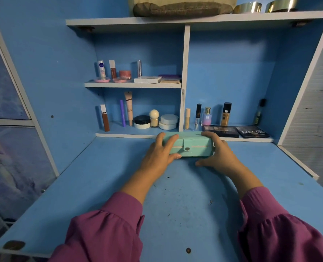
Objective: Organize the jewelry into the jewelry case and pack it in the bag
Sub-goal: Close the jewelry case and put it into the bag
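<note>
1. The jewelry case [190, 145] was a long, mint-green box with rounded ends, lying flat on the blue desk [107, 186] at about 12 o'clock from the person, just in front of the lower shelf edge.
2. Its lid was closed; a pale seam ran along the front face, crossed at the middle by a short green strap fastened with a round metal snap.
3. The left hand [161, 152] gripped the case's left end, fingers curled over the top and thumb pressed against the lower front edge.
4. The right hand [218, 153] held the right end, fingers wrapped over the top corner; its thumb lay extended on the desk below the case.
5. Both forearms emerged from magenta sleeves [107, 233] at 6 o'clock.
6. At 12 o'clock above the case, a tan bag [181, 7] rested on the top shelf, with two gold bangles [264, 6] just beside it at 1 o'clock.
7. Cosmetics stood in the shelf compartments behind the case; two dark eyeshadow palettes [236, 131] lay flat at 2 o'clock, the nearer one close to the right hand.
</note>
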Demonstrator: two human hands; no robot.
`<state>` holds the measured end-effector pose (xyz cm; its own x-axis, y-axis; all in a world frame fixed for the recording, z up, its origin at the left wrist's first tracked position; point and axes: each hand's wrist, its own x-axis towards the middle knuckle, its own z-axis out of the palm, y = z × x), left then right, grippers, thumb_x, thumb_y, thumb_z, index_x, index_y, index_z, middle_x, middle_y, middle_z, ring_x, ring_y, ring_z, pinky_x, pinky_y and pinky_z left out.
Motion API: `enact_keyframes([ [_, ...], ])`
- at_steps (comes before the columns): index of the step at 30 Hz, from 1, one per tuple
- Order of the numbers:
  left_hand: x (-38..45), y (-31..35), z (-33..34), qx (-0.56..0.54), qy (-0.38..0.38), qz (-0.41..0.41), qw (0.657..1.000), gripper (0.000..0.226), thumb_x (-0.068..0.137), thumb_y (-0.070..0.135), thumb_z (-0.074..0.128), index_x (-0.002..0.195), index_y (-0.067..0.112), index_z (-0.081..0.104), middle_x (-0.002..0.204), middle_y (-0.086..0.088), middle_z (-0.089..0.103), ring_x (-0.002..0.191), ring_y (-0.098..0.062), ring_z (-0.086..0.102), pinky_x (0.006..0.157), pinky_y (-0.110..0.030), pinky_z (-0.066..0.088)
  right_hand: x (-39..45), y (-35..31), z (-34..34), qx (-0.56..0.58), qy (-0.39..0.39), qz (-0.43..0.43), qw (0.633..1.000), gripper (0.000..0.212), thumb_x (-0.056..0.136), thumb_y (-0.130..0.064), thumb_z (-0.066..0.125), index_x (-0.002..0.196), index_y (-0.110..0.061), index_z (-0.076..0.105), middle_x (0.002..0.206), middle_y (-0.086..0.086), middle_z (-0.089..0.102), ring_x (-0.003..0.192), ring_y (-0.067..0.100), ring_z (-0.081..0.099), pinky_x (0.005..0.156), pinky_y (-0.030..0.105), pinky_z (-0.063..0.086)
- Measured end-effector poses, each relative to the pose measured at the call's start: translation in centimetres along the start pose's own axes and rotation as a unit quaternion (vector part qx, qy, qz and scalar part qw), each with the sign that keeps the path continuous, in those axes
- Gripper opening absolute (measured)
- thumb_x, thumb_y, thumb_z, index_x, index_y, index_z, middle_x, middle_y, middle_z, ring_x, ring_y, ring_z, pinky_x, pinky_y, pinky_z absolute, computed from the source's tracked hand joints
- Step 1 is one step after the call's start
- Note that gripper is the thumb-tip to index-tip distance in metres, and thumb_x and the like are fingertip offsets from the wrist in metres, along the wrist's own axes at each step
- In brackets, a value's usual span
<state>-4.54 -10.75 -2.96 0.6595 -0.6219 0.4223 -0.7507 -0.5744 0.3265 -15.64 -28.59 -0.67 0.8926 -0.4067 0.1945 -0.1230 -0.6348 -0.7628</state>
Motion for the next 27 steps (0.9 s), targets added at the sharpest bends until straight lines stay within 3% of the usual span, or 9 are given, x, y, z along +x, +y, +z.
enact_keyframes([
  [3,-0.1,-0.1,0.0,0.010,-0.006,0.010,1.000,0.064,0.090,0.040,0.061,0.145,0.027,0.032,0.149,-0.010,0.017,0.127,-0.033,0.037,0.100,-0.049,0.043,0.1,0.3,0.8,-0.060,0.055,-0.033,0.996,0.081,0.062,-0.016,0.087,0.130,-0.030,0.044,0.110,0.006,0.044,0.097,0.022,0.046,0.083,0.024,0.037],
  [6,0.0,0.0,0.2,0.027,-0.009,0.006,1.000,0.078,0.083,0.039,0.070,0.147,0.028,0.025,0.149,-0.008,0.014,0.127,-0.032,0.035,0.099,-0.049,0.044,0.3,0.8,0.9,-0.060,0.090,-0.049,0.993,0.074,0.062,-0.018,0.086,0.126,-0.028,0.051,0.107,0.009,0.053,0.095,0.023,0.050,0.080,0.026,0.040],
  [11,0.3,0.2,0.3,0.058,0.037,0.024,0.997,0.066,0.085,0.027,0.070,0.141,0.024,0.035,0.142,-0.015,0.030,0.114,-0.037,0.048,0.088,-0.048,0.050,0.6,1.0,0.8,-0.082,0.102,-0.058,0.990,0.070,0.065,-0.024,0.086,0.126,-0.029,0.053,0.109,0.009,0.060,0.098,0.025,0.054,0.080,0.032,0.047],
  [14,0.5,0.1,0.2,0.052,0.048,0.033,0.997,0.065,0.084,0.022,0.072,0.139,0.023,0.038,0.136,-0.018,0.037,0.110,-0.038,0.050,0.085,-0.047,0.050,0.6,1.0,0.9,-0.123,0.119,-0.062,0.983,0.072,0.067,-0.033,0.083,0.130,-0.030,0.051,0.121,0.009,0.053,0.111,0.027,0.050,0.089,0.037,0.047],
  [18,0.5,0.1,-0.1,0.049,0.043,0.021,0.998,0.064,0.085,0.026,0.070,0.142,0.022,0.041,0.137,-0.014,0.036,0.112,-0.035,0.048,0.087,-0.047,0.049,0.7,0.6,1.8,-0.200,0.164,-0.152,0.954,0.077,0.061,-0.040,0.085,0.131,-0.028,0.054,0.139,0.006,0.044,0.130,0.027,0.038,0.104,0.045,0.039],
  [22,0.4,0.4,-0.3,0.044,0.036,0.025,0.998,0.063,0.086,0.026,0.069,0.142,0.021,0.040,0.140,-0.013,0.034,0.116,-0.034,0.047,0.091,-0.046,0.047,0.9,0.0,2.2,-0.202,0.162,-0.193,0.947,0.072,0.062,-0.035,0.086,0.127,-0.021,0.059,0.125,0.001,0.058,0.117,0.025,0.048,0.095,0.040,0.042],
  [27,0.3,0.4,-0.6,0.050,0.028,0.022,0.998,0.063,0.086,0.029,0.070,0.141,0.021,0.041,0.142,-0.012,0.032,0.118,-0.033,0.046,0.092,-0.044,0.045,1.0,0.1,2.2,-0.184,0.152,-0.187,0.953,0.068,0.061,-0.029,0.088,0.124,-0.019,0.062,0.119,0.001,0.060,0.114,0.024,0.047,0.092,0.035,0.041],
])
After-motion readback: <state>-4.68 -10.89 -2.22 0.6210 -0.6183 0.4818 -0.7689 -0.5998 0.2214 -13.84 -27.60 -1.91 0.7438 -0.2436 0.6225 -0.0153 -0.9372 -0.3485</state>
